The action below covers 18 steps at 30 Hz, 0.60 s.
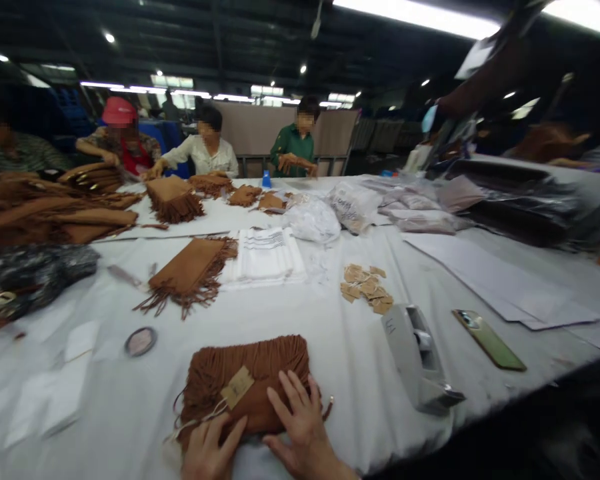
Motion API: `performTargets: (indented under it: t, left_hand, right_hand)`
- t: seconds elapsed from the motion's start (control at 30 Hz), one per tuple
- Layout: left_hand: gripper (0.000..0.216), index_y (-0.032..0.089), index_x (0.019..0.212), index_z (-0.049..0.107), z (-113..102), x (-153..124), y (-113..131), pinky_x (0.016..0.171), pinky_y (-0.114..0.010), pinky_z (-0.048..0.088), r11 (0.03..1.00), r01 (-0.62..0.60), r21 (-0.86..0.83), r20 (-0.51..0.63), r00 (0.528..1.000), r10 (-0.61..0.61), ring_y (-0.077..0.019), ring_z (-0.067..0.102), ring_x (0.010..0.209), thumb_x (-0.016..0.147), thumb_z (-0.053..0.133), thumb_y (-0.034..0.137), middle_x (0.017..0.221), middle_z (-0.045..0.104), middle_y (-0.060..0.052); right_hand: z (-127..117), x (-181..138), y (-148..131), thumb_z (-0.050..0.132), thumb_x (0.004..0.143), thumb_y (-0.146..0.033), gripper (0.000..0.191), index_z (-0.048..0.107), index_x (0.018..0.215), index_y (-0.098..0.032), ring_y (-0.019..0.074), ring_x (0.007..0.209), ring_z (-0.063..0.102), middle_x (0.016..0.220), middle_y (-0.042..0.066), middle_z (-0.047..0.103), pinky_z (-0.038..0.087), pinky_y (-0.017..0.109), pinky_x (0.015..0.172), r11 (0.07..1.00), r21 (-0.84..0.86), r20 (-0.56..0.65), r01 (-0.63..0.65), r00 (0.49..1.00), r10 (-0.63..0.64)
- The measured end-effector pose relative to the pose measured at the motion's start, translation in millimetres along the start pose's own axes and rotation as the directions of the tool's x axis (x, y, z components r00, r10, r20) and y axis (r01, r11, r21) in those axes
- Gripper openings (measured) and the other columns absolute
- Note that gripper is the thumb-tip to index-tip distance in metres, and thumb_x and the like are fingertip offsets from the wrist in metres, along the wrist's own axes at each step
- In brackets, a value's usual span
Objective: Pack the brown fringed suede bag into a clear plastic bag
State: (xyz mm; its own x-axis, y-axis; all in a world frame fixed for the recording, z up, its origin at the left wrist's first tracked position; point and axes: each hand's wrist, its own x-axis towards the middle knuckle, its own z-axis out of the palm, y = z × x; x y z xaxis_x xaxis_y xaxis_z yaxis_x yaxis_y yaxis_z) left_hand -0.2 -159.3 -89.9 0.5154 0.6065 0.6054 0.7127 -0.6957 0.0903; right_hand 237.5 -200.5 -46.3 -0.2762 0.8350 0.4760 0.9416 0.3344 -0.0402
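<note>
Neither grip is clenched: the right hand [300, 427] lies flat, fingers spread, pressing on the near edge of the brown suede fringed pouch [250, 380], and the left hand [210, 450] rests loosely open on the pouch's lower left corner. That pouch lies on the white-covered bench [350, 360] at its near edge, with a tan paper tag [237, 387] on a cord across its front. Just right of the pouch stands a grey tape dispenser [415, 360], and beyond that a green-cased phone [487, 339]. Behind the pouch lie a second fringed brown piece [190, 270], folded white cloths [265, 257] and a small heap of tan tags [367, 288]. Left of the pouch sits a round tape roll [141, 341]. Other people work at the bench's far end.
</note>
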Motion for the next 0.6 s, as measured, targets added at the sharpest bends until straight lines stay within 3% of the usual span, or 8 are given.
performTargets:
  t: [0.07, 0.17, 0.4, 0.5, 0.6]
  left_hand:
    - [0.047, 0.031, 0.120, 0.062, -3.6, 0.4, -1.3, 0.075, -0.034, 0.047, 1.000, -0.025, -0.004, 0.038, 0.999, 0.025, -0.0204, 0.055, 0.089, 0.081, 0.051, 0.007, 0.103, 0.060, -0.008]
    - [0.045, 0.029, 0.122, 0.061, -9.0, 6.1, 0.5, 0.074, -0.033, 0.044, 0.999, 0.039, -0.019, 0.080, 0.996, -0.038, -0.0202, 0.053, 0.087, 0.083, 0.050, 0.009, 0.102, 0.058, -0.009]
    - [0.035, 0.030, 0.112, 0.065, -16.7, 24.2, 14.9, 0.073, -0.034, 0.042, 0.981, 0.188, -0.057, 0.084, 0.980, -0.182, -0.0195, 0.052, 0.083, 0.087, 0.049, 0.012, 0.096, 0.059, -0.007]
    - [0.035, 0.029, 0.113, 0.065, -18.7, 19.6, 14.7, 0.074, -0.034, 0.044, 0.983, 0.182, -0.030, 0.086, 0.980, -0.179, -0.0195, 0.054, 0.085, 0.085, 0.051, 0.013, 0.098, 0.061, -0.008]
    - [0.044, 0.031, 0.123, 0.059, -22.4, 10.9, 9.4, 0.084, -0.040, 0.047, 0.989, 0.128, 0.080, 0.050, 0.990, -0.132, -0.0242, 0.056, 0.101, 0.081, 0.057, 0.018, 0.116, 0.061, -0.009]
  right_hand:
    - [1.8, 3.5, -5.0, 0.061, 0.081, -0.052, 0.073, 0.034, 0.144, -0.026, 0.0362, 0.135, 0.032, 0.149, 0.015, 0.036, 0.022, 0.061, 0.106, 0.999, -0.025, 0.086, 0.029, 0.996, -0.026]
    - [13.1, 6.6, -5.4, 0.065, 0.081, -0.039, 0.073, 0.032, 0.145, -0.031, 0.0348, 0.136, 0.031, 0.150, 0.013, 0.036, 0.022, 0.056, 0.108, 0.996, -0.064, 0.112, 0.060, 0.992, -0.053]
    - [22.7, 9.1, -2.4, 0.060, 0.084, -0.035, 0.065, 0.034, 0.144, -0.032, 0.0326, 0.137, 0.032, 0.150, 0.011, 0.037, 0.027, 0.051, 0.107, 0.994, -0.079, 0.079, 0.070, 0.995, -0.063]
    - [24.9, 9.8, -1.2, 0.059, 0.084, -0.036, 0.064, 0.036, 0.144, -0.032, 0.0326, 0.137, 0.032, 0.150, 0.010, 0.037, 0.029, 0.050, 0.106, 0.993, -0.090, 0.050, 0.071, 0.997, -0.067]
    - [31.3, 7.7, 5.4, 0.063, 0.080, -0.039, 0.066, 0.040, 0.141, -0.031, 0.0341, 0.137, 0.031, 0.148, 0.010, 0.040, 0.033, 0.050, 0.103, 0.978, -0.161, -0.029, 0.129, 0.990, -0.135]
